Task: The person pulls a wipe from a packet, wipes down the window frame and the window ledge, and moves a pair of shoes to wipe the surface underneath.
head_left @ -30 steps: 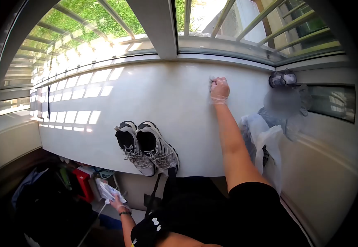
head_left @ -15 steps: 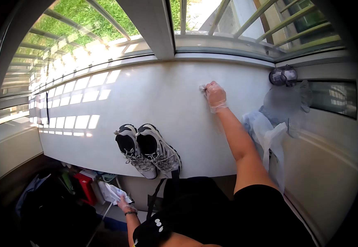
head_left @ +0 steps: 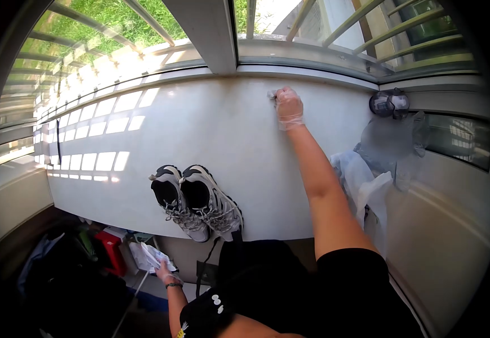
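My right hand (head_left: 289, 107), in a clear plastic glove, is closed on a crumpled white wipe (head_left: 272, 94). It presses the wipe against the white windowsill (head_left: 239, 135), near the window frame. Low on the left, below the sill's front edge, my gloved left hand (head_left: 166, 272) grips a white packet (head_left: 150, 256), whose printing is too small to read. A pair of grey hiking shoes (head_left: 214, 205) with dark insides stands on the sill between my two hands, closer to the front edge.
Translucent plastic bags (head_left: 363, 177) lie at the sill's right end, beside a dark round see-through object (head_left: 389, 103). Barred windows (head_left: 312, 56) border the back. Below on the left are a red box (head_left: 109, 250) and a dark bag (head_left: 70, 287).
My right hand has slid the wipe farther back along the sill, towards the window frame. My left hand still holds the packet, and the view has shifted slightly.
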`<state>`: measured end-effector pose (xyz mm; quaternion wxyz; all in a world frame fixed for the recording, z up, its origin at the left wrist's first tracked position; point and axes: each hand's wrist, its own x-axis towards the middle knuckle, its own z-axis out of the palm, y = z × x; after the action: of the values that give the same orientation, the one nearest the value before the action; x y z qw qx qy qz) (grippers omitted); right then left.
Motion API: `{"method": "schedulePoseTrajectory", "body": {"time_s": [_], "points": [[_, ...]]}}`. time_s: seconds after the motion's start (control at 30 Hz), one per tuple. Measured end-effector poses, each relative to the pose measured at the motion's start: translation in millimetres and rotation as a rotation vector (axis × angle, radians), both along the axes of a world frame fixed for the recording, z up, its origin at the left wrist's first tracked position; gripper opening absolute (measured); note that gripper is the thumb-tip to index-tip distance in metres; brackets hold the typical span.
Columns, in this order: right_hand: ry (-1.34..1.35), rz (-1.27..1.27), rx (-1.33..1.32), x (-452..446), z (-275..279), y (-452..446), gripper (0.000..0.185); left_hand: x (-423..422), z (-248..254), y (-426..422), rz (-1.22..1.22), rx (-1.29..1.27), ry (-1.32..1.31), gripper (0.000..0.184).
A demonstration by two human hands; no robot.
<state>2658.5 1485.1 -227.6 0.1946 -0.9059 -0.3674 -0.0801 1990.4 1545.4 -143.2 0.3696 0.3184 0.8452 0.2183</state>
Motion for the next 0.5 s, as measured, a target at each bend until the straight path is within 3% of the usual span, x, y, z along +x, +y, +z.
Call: {"method": "schedulePoseTrajectory", "body": {"time_s": [0.07,0.17,0.2,0.27,0.37,0.5], "points": [[0.109,0.276,0.062,-47,2,-18,0.005,13,8,-2,0.024,-0.048,-0.013,0.05],[0.126,-0.053,0.176,-5,4,-68,0.003,4,4,2,0.008,0.007,-0.084,0.052],[0.158,-0.292,0.231,21,10,-86,0.003,-1,5,2,0.004,0.028,-0.094,0.053],[0.014,-0.498,0.141,77,3,-127,0.007,-9,4,3,0.004,0.028,-0.081,0.053],[-0.001,-0.56,0.001,88,-3,-110,0.01,-19,-7,-3,0.028,0.012,-0.059,0.053],[0.049,-0.259,0.104,10,-6,11,0.014,-4,4,-12,0.059,-0.05,-0.068,0.056]]}}
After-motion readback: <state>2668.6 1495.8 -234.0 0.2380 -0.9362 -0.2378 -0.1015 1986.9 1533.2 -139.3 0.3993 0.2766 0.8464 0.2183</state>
